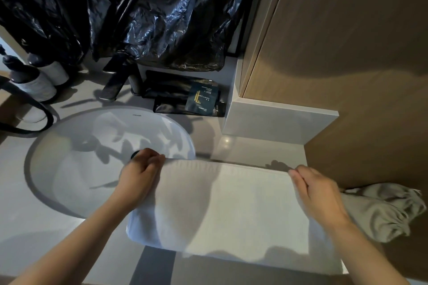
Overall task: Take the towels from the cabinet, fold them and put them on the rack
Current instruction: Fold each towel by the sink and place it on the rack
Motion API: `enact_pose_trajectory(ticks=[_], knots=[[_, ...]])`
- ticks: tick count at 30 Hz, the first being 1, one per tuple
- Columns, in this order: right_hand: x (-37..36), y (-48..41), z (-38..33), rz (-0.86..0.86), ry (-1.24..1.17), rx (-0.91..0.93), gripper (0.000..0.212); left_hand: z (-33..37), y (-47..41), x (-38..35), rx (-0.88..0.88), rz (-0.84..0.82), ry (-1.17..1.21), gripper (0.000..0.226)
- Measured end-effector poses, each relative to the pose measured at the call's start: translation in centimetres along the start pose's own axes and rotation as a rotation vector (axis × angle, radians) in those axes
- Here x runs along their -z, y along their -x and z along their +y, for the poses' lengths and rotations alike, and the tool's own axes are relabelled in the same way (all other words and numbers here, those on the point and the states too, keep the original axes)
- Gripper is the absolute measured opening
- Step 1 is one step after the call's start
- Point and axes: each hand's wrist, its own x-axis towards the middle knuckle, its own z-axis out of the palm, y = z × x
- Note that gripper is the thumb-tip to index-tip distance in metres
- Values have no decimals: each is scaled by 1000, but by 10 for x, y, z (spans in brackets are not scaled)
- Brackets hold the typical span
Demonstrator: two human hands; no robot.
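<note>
Towel (231,210) lies flat at the near right edge of the grey surface (58,238) by the sink (92,169), wood wall (347,53) right; left hand (139,176) and right hand (319,194) each pinch a far corner.

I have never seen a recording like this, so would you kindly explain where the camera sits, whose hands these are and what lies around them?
There is no machine here. A person wears one wide-angle camera on the head, so you look down along their bare arms. The left hand and the right hand each pinch a far corner of a white rectangular cloth towel. It is spread on a pale grey counter and partly covers the rim of a round white basin. To the right lies a crumpled greyish cloth, probably another towel. Behind the basin are a dark tap, dark paper sachets and two dark-capped bottles. A black plastic sheet hangs above them.
</note>
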Motion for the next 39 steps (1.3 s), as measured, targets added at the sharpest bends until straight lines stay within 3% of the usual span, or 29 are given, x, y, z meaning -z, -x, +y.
enact_pose_trajectory(ticks=[2, 5, 7, 12, 18, 21, 23, 25, 29, 33, 36, 39], knots=[[-1, -11, 2, 2, 83, 12, 38, 2, -16, -5, -21, 35, -83, 14], [-24, -26, 2, -230, 206, -9, 40, -11, -38, -32, 58, -12, -201, 19], [-40, -26, 5, -323, 152, -51, 41, -26, -45, -49, 93, -4, -246, 21], [-32, -16, 37, -206, 133, -44, 59, -51, -45, -63, 202, 9, -108, 26], [-21, -18, 44, 40, 239, 92, 49, -42, -47, -62, 215, -14, -83, 21], [-27, -24, 49, -46, 327, 27, 47, -36, -45, -60, 172, -10, -132, 15], [-27, -25, 65, -167, 400, -42, 61, -33, -44, -59, 151, -25, -188, 17], [-28, -24, 78, -180, 426, -64, 71, -28, -43, -58, 142, -46, -286, 19], [-32, -22, 79, -48, 311, -109, 47, -2, -33, -62, -91, -21, -438, 30], [-32, -23, 79, -63, 305, -123, 34, 42, -17, -88, -624, -130, -436, 28], [-30, -23, 81, -3, 239, -133, 44, 54, -9, -116, -643, -351, -470, 36], [-22, -27, 77, 104, 211, -140, 48, 49, -5, -127, -623, -322, -489, 37]])
